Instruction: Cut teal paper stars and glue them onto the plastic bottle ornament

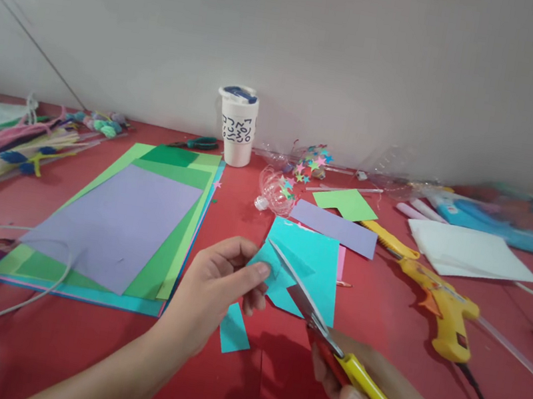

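Between the thumb and fingers of my left hand [227,274] is a small piece of turquoise paper [297,262]. My right hand [349,381] is closed round the scissors [368,387], which have yellow and red handles. Their blades point up and left, at the edge of the small piece. Behind it a larger turquoise sheet [324,249] lies on the red table, partly hidden by my hands and the scissors. A turquoise strip [234,332] rests just below my left hand.
Left lies a stack of coloured sheets [125,224], with pipe cleaners [26,148] beyond. A white cup [237,127] stands at the back. A clear plastic ornament [278,191] lies near star confetti [316,160]. Right are a yellow glue gun [441,308], a cutter [389,238] and white paper [473,251].
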### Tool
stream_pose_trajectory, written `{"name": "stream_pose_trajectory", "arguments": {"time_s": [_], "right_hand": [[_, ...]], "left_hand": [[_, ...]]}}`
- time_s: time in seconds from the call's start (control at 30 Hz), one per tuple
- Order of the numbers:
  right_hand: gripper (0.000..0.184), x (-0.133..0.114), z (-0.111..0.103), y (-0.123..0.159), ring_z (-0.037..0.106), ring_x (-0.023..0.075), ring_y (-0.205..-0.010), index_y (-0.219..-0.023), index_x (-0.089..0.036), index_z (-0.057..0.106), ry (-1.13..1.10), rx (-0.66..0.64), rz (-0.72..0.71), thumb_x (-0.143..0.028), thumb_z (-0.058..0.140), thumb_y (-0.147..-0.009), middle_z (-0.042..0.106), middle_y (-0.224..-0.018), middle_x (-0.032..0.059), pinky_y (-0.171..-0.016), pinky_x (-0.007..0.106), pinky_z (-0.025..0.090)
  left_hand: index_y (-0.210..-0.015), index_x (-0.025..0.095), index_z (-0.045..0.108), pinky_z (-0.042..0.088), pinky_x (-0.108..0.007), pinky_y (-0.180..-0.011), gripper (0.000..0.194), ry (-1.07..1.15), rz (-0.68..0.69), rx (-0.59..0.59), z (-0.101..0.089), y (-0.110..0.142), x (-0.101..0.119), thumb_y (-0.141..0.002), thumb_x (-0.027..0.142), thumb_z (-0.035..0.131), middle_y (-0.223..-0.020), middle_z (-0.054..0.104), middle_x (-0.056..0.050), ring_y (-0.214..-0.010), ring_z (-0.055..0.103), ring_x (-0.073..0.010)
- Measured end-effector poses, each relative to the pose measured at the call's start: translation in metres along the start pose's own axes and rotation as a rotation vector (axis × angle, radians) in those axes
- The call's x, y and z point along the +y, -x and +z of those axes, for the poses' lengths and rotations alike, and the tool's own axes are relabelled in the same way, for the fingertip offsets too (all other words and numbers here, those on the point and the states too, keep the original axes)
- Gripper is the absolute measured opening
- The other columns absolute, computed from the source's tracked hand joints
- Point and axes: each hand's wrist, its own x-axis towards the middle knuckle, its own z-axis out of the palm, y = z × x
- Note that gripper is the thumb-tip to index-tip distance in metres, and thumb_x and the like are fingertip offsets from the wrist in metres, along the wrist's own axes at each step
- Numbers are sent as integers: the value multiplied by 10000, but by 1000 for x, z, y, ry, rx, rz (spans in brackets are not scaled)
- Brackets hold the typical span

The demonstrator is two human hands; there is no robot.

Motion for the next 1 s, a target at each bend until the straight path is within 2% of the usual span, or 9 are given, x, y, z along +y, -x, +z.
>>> {"name": "stream_pose_trajectory", "arguments": {"time_s": [0.07, 0.23, 0.33, 0.43, 0.57, 0.7, 0.9, 1.0], "right_hand": [[559, -4, -2, 1, 281, 113, -461, -682, -230, 468, -5, -8, -8, -788, 486, -710, 364, -538, -47, -419, 248, 270], [528, -35, -7, 7, 332, 121, -519, -699, -225, 463, 26, -12, -8, -748, 482, -764, 410, -608, -32, -463, 244, 301], [551, -45, -4, 8, 299, 117, -515, -661, -224, 417, 39, 6, -15, -761, 418, -786, 385, -599, -34, -449, 248, 262], [586, -48, 0, 5, 263, 105, -511, -669, -221, 399, 24, 18, -20, -800, 394, -757, 352, -609, -43, -434, 237, 227], [614, -53, 6, 5, 286, 104, -502, -669, -226, 391, -21, 36, -12, -838, 400, -717, 331, -605, -49, -400, 214, 249], [573, -62, 11, 7, 322, 115, -513, -677, -228, 394, 29, 107, -33, -793, 388, -777, 356, -614, -41, -429, 227, 272], [615, -63, 12, 5, 273, 116, -500, -637, -234, 353, 50, 68, -56, -835, 320, -762, 313, -574, -55, -451, 254, 248], [576, -60, 13, 6, 315, 112, -506, -648, -232, 347, 71, 96, -43, -790, 374, -791, 346, -584, -51, -447, 235, 280]], "left_hand": [[-665, 161, 581, 395, -153, -434, 148, -24, -9, -6, -1, 0, -1, -754, 239, 671, -511, 591, 43, -439, 537, -57], [-664, 158, 585, 395, -155, -449, 157, -52, -65, -21, -1, 2, 0, -768, 248, 661, -525, 602, 36, -436, 505, -45], [-649, 165, 560, 378, -157, -436, 177, 14, -86, -2, 1, 5, 0, -774, 240, 659, -520, 607, 36, -424, 509, -47], [-633, 167, 546, 365, -160, -422, 193, 76, -84, 27, 5, 6, -2, -766, 235, 669, -518, 613, 33, -413, 513, -51], [-649, 173, 539, 382, -170, -417, 200, 141, -83, 32, 9, 7, -6, -766, 257, 678, -541, 632, 26, -420, 535, -67], [-674, 168, 548, 391, -173, -430, 194, 144, -90, 37, 11, 10, -9, -781, 268, 675, -557, 634, 23, -436, 549, -68], [-739, 169, 572, 405, -171, -458, 148, 122, -84, 34, 12, 13, -13, -834, 268, 626, -577, 632, 28, -460, 549, -61], [-742, 172, 578, 401, -167, -468, 142, 105, -72, 31, 12, 14, -14, -843, 265, 617, -582, 618, 36, -464, 528, -51]]}}
